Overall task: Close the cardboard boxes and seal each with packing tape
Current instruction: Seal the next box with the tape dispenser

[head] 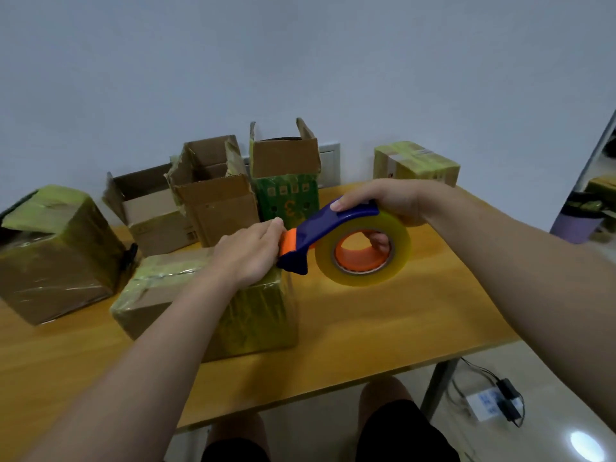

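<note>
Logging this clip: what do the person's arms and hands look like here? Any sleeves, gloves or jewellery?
Both arms are bare as far up as the frame shows: no sleeve on the left forearm or the right forearm. The left hand and right hand wear no gloves, and no watch, ring or wristband shows on their visible sides.

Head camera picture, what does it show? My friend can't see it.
A person's right hand holds a blue tape dispenser at the edge of a taped cardboard box, where the left hand rests. Three open boxes stand behind on a table.
</note>
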